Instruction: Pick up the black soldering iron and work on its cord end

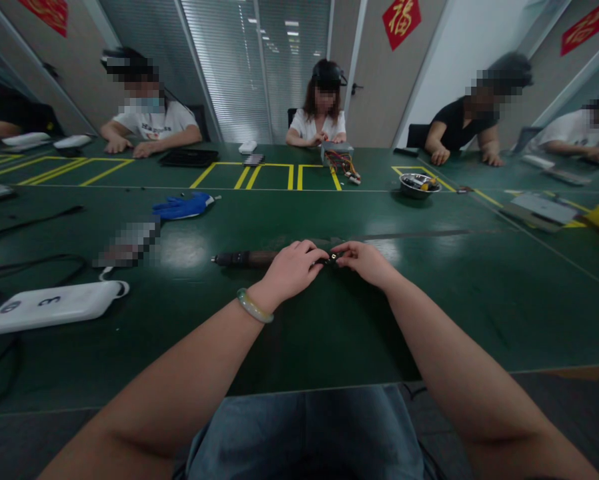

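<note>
My left hand (pixel 292 270) rests on the green table (pixel 329 320) with its fingers curled over the right end of a dark, long screwdriver-like tool (pixel 242 259) that lies flat and points left. My right hand (pixel 364 261) meets it from the right, its fingertips pinched on a small dark part (pixel 333 257) between the two hands. A pale bangle (pixel 253 307) circles my left wrist. What the small part is, I cannot make out.
A white flat device (pixel 49 305) with black cables lies at the left. A blue glove (pixel 182 205) lies further back. A metal bowl (pixel 418 185) and a grey box with coloured wires (pixel 340 160) stand beyond. Several other people sit around the table.
</note>
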A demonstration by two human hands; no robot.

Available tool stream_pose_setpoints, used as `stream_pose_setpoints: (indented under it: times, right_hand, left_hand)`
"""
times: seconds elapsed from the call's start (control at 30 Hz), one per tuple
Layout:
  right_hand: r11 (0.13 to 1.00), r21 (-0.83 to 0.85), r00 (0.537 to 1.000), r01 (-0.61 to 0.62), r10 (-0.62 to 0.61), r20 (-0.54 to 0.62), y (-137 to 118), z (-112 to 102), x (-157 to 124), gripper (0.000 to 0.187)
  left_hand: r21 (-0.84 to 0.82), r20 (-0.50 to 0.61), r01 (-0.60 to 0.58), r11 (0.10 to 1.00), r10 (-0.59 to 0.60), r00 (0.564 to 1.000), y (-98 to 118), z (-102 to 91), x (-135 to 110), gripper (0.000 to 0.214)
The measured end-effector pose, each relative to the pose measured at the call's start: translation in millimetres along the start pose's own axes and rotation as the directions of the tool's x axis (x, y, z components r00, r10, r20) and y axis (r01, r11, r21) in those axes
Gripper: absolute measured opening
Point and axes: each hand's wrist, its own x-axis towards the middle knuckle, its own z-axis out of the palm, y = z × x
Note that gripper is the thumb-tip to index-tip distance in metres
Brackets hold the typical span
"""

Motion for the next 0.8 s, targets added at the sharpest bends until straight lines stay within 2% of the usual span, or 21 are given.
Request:
stream_pose_setpoints:
  times: [0.2,0.4,0.57,0.8]
  right_hand:
    - [0.986,0.159,0.999,-0.041,0.037,0.031,-7.3,-2.0,-3.5,0.032]
    - [0.994,0.109,0.997,-0.009,0.0,0.083,-16.5,-4.4,-8.3,0.033]
    - [0.991,0.133,0.995,0.005,-0.018,0.094,-15.6,-5.9,-8.1,0.032]
    - [0.991,0.133,0.994,-0.002,-0.013,0.111,-18.4,-3.4,-10.0,0.032]
  left_hand:
    - [-0.032,-0.032,0.019,0.999,-0.02,0.999,-0.4,1.4,-0.3,0.027]
    - [-0.135,-0.08,0.097,0.986,-0.109,0.991,1.3,2.9,1.4,0.027]
    - [-0.195,-0.117,0.139,0.971,-0.164,0.98,2.9,2.6,2.3,0.02]
    - [-0.221,-0.106,0.165,0.961,-0.192,0.976,4.1,1.4,3.3,0.019]
